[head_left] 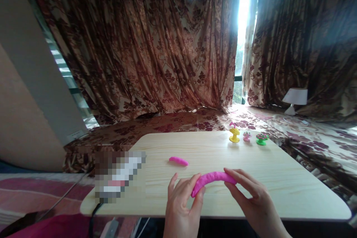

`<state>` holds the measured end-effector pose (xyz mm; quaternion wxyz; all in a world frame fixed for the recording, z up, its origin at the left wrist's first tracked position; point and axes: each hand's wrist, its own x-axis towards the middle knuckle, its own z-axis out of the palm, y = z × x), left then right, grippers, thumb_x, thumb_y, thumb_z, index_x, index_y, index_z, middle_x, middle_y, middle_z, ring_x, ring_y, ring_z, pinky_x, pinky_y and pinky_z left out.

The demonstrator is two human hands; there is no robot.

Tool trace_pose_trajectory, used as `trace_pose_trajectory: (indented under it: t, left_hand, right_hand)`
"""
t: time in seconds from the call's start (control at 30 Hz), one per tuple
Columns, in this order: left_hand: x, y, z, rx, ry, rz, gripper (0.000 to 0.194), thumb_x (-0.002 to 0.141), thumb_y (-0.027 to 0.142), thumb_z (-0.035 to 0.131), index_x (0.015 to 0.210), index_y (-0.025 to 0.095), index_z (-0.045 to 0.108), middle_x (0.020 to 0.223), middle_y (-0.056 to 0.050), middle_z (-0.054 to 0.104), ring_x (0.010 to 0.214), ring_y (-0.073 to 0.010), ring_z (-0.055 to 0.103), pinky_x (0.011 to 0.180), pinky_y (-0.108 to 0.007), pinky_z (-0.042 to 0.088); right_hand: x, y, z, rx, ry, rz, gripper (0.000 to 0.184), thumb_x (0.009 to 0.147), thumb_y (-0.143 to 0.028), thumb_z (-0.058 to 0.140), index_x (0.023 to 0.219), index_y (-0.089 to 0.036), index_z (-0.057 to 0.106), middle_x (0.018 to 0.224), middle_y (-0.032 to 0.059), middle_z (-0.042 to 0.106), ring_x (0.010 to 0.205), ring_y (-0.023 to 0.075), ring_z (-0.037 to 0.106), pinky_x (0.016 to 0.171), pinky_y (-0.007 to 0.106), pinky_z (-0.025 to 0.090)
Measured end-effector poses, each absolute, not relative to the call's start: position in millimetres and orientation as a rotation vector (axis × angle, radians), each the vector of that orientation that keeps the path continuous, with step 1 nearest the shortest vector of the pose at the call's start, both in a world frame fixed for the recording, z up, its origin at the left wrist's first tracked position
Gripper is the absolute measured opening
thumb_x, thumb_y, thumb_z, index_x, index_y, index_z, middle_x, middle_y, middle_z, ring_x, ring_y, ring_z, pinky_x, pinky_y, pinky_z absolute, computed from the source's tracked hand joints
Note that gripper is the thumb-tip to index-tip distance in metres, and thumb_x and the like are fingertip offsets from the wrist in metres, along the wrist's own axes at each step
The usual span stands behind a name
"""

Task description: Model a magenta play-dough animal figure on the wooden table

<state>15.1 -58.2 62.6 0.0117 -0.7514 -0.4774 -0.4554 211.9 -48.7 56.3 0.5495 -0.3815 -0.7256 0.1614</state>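
- Pinching one end of the long pink roll [214,177] between thumb and fingers: left hand [182,198], little finger raised.
- Pinching the other end likewise: right hand [254,194], the two hands apart.
- Long pink roll: soft-looking, arched upward at the middle, held over the near part of the pale wood-grain table [212,152].
- Short pink piece [179,161]: slightly curved, lying on the table beyond the left hand.
- Yellow figure [234,135], pink curl on top; standing at the far right part of the table.
- Small pale pink figure [247,136]: just right of the yellow one.
- Green figure [262,139], dotted pink on top; rightmost of the row.
- Pixelated item [121,174]: left side of the table, identity unclear.
- White lamp [295,97]: on the floral-covered ledge [200,119], before patterned curtains [181,52].
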Motion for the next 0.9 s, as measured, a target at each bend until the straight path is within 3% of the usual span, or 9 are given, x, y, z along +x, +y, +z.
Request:
trace_pose_trajectory:
  t: [0.2, 0.33, 0.57, 0.8, 0.9]
  left_hand:
    - [14.5, -57.4, 58.8, -2.338, -1.506, -1.422, 0.029, 0.083, 0.024, 0.057, 0.111, 0.029, 0.053, 0.094, 0.001, 0.069, 0.087, -0.0197, 0.064, 0.098, -0.057, 0.034]
    - [15.7, -60.1, 62.1, -2.391, -1.545, -1.405, 0.028, 0.083, 0.025, 0.055, 0.11, 0.031, 0.055, 0.096, 0.001, 0.068, 0.092, -0.0207, 0.063, 0.098, -0.057, 0.034]
    - [21.2, -62.9, 57.9, -2.262, -1.584, -1.571, 0.037, 0.079, 0.026, 0.06, 0.115, 0.032, 0.055, 0.102, 0.0, 0.068, 0.097, -0.0228, 0.061, 0.1, -0.052, 0.035]
    - [21.8, -63.9, 61.7, -2.308, -1.49, -1.67, 0.024, 0.081, 0.021, 0.058, 0.104, 0.029, 0.06, 0.093, 0.0, 0.068, 0.087, -0.0188, 0.062, 0.103, -0.05, 0.029]
    - [23.0, -64.5, 61.4, -2.307, -1.469, -1.684, 0.022, 0.082, 0.022, 0.058, 0.103, 0.028, 0.061, 0.09, -0.001, 0.069, 0.086, -0.0184, 0.062, 0.104, -0.05, 0.027]
  right_hand:
    - [214.1, -44.9, 48.8, -1.032, -1.854, 0.299, 0.051, 0.082, -0.022, 0.061, 0.129, -0.03, 0.044, 0.123, 0.0045, 0.054, 0.113, 0.0209, 0.051, 0.096, 0.034, 0.043]
    - [212.6, -45.7, 55.0, -0.988, -1.838, 0.246, 0.036, 0.085, -0.02, 0.057, 0.119, -0.031, 0.054, 0.121, 0.004, 0.05, 0.11, 0.0189, 0.052, 0.091, 0.03, 0.045]
    - [208.3, -49.5, 60.2, -0.927, -1.871, 0.335, 0.034, 0.087, -0.019, 0.053, 0.12, -0.029, 0.053, 0.106, 0.0035, 0.054, 0.094, 0.0148, 0.057, 0.078, 0.024, 0.049]
    - [205.1, -53.0, 64.5, -0.894, -1.871, 0.352, 0.041, 0.084, -0.016, 0.056, 0.123, -0.027, 0.05, 0.109, 0.0051, 0.054, 0.098, 0.0173, 0.055, 0.083, 0.027, 0.047]
    - [202.6, -54.2, 65.7, -0.858, -1.846, 0.372, 0.036, 0.085, -0.015, 0.055, 0.119, -0.026, 0.053, 0.102, 0.0046, 0.055, 0.092, 0.0162, 0.057, 0.077, 0.026, 0.048]
